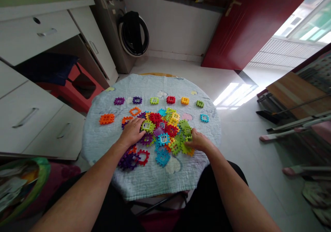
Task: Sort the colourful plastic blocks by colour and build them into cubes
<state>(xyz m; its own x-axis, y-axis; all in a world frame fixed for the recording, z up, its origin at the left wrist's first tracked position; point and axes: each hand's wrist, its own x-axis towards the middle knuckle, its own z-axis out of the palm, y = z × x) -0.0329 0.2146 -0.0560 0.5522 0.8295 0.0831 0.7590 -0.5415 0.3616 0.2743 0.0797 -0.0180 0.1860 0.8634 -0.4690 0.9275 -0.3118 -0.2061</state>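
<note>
A heap of colourful interlocking plastic tiles (165, 128) lies on a round table covered by a pale blue quilted cloth (155, 180). My left hand (132, 131) rests on the heap's left side, its fingers curled round a light green tile with a white window (148, 125). At the heap's right side my right hand (197, 140) has its fingers closed on green tiles (186, 131). Beyond the heap lies a row of single tiles: purple (119, 101), purple (137, 100), green (154, 100), red (170, 99), orange (184, 101), green (200, 103).
An orange tile (107, 118) and a blue tile (204, 118) lie apart. White drawers (31, 118) stand at the left, with a red stool (77, 87) under the desk. A washing machine (129, 28) and a dark red door (248, 21) are behind. Folded racks (297, 121) lie on the floor at the right.
</note>
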